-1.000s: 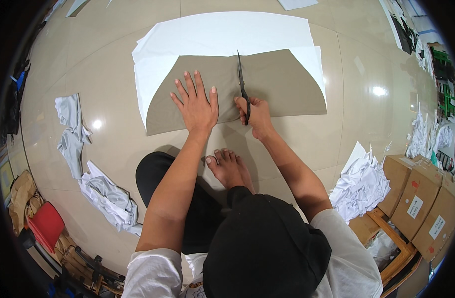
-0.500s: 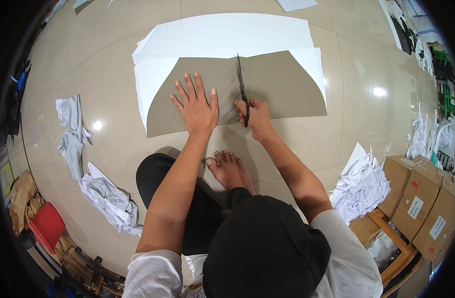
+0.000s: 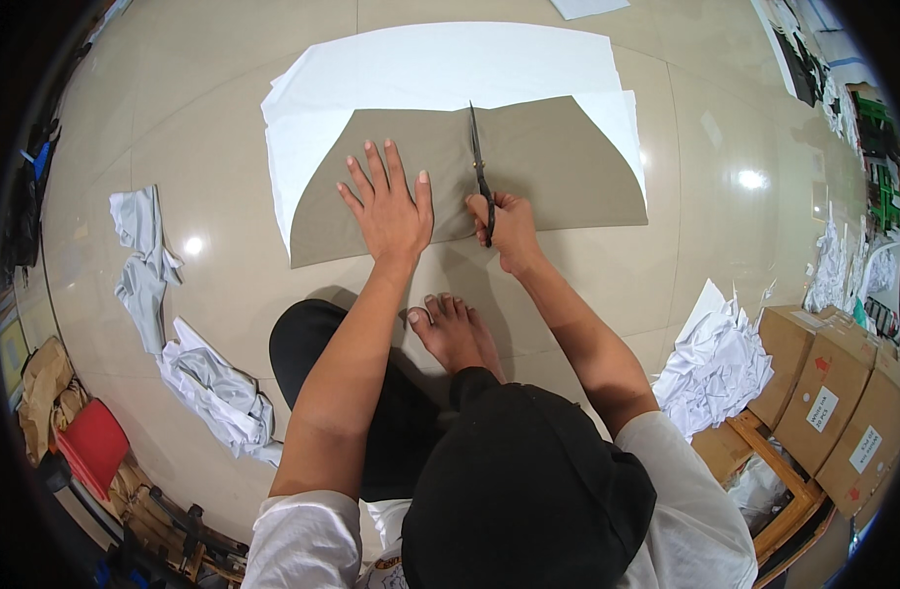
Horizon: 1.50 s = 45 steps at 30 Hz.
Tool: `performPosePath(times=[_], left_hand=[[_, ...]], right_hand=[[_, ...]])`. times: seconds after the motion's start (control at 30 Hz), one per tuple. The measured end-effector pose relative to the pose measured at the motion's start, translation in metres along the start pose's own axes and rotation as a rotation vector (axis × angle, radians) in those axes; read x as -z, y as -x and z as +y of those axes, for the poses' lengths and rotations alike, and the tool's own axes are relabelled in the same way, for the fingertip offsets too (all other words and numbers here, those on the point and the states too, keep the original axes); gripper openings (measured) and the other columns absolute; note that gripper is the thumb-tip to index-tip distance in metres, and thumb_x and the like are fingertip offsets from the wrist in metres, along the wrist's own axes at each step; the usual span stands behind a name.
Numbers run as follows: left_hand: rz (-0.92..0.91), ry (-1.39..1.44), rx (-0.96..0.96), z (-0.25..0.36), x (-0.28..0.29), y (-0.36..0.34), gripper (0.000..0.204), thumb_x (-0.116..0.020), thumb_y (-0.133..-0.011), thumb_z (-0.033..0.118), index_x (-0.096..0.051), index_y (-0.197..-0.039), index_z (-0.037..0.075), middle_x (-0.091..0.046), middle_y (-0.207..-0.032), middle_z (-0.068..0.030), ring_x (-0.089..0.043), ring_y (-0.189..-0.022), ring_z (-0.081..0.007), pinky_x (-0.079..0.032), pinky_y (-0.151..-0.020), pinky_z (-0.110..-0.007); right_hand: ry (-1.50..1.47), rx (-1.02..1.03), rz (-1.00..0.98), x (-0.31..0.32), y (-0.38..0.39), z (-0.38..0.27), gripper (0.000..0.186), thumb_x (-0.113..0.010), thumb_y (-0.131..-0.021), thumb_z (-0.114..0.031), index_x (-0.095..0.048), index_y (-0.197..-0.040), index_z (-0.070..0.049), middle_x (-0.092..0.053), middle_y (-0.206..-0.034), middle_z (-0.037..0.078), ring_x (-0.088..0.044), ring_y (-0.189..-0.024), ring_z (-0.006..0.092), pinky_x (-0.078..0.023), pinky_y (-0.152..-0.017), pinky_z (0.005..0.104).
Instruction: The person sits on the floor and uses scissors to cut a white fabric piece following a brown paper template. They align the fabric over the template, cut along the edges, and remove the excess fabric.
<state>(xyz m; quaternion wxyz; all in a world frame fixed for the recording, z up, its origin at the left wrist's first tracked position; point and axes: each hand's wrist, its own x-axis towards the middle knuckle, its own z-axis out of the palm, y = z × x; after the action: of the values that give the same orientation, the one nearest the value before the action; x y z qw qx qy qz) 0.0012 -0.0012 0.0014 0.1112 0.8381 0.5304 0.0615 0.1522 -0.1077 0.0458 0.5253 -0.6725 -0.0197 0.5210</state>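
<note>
Black scissors [image 3: 479,165] are held in the right hand [image 3: 512,232], long axis pointed forward over the taupe cloth [image 3: 568,162], which is spread partly on white fabric [image 3: 450,64] on the floor [image 3: 597,275] and covered, left of the scissors, by the splayed left hand [image 3: 391,216].

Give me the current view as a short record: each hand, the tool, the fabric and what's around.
Left hand: flat on the taupe fabric, fingers spread
Right hand: holding black-handled scissors
Scissors direction: pointing away from the person, tip at the taupe fabric's far edge
Under the taupe fabric: white fabric, showing beyond it and at both sides
Left surroundings: light-grey fabric scraps on the floor
Right surroundings: crumpled white scraps, cardboard boxes
</note>
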Motion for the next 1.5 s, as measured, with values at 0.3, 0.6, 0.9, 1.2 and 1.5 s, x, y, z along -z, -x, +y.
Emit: performPosePath(times=[0.3,0.6,0.9,1.2,1.5], left_hand=[[0.038,0.011,-0.017,0.0,-0.001,0.0,0.077,-0.034,-0.12,0.055,-0.026,-0.182,0.01,-0.02,-0.189,-0.0203,-0.011,-0.173,-0.0506,-0.006,-0.136,-0.072],[0.041,0.004,-0.021,0.0,-0.002,0.0,0.076,-0.034,-0.12,0.055,-0.025,-0.182,0.011,-0.02,-0.189,-0.0202,-0.012,-0.173,-0.0507,-0.006,-0.136,-0.072],[-0.01,-0.028,0.007,0.0,-0.002,-0.001,0.078,-0.033,-0.119,0.057,-0.02,-0.183,0.015,-0.014,-0.191,-0.0159,-0.006,-0.175,-0.0468,-0.002,-0.138,-0.07],[-0.007,-0.018,0.006,0.001,-0.002,-0.001,0.078,-0.034,-0.119,0.056,-0.021,-0.183,0.015,-0.015,-0.191,-0.0161,-0.006,-0.175,-0.0472,-0.002,-0.138,-0.07],[0.006,-0.009,0.005,-0.001,-0.001,0.0,0.077,-0.036,-0.119,0.055,-0.023,-0.183,0.014,-0.016,-0.19,-0.0166,-0.007,-0.174,-0.0477,-0.002,-0.138,-0.07]], right_hand=[[0.016,-0.022,-0.023,0.003,-0.002,0.003,0.025,-0.082,-0.094,-0.023,-0.068,-0.088,-0.005,-0.062,-0.068,0.0,-0.054,-0.052,0.0096,-0.041,-0.05,0.029],[0.025,-0.028,-0.012,0.004,-0.005,0.002,0.029,-0.085,-0.093,-0.028,-0.068,-0.087,-0.004,-0.061,-0.067,0.0,-0.055,-0.052,0.0103,-0.041,-0.049,0.0293],[0.045,0.016,-0.011,-0.001,-0.019,-0.02,0.038,-0.087,-0.091,-0.037,-0.068,-0.078,-0.007,-0.062,-0.063,0.002,-0.056,-0.05,0.0115,-0.042,-0.046,0.0308],[0.06,0.033,-0.009,-0.001,-0.027,-0.014,0.035,-0.089,-0.09,-0.034,-0.068,-0.078,-0.007,-0.062,-0.064,0.001,-0.056,-0.051,0.0108,-0.042,-0.047,0.0309],[0.056,-0.013,-0.056,-0.006,-0.032,-0.037,0.039,-0.087,-0.091,-0.039,-0.069,-0.08,-0.006,-0.063,-0.066,0.002,-0.058,-0.054,0.0119,-0.043,-0.05,0.031]])
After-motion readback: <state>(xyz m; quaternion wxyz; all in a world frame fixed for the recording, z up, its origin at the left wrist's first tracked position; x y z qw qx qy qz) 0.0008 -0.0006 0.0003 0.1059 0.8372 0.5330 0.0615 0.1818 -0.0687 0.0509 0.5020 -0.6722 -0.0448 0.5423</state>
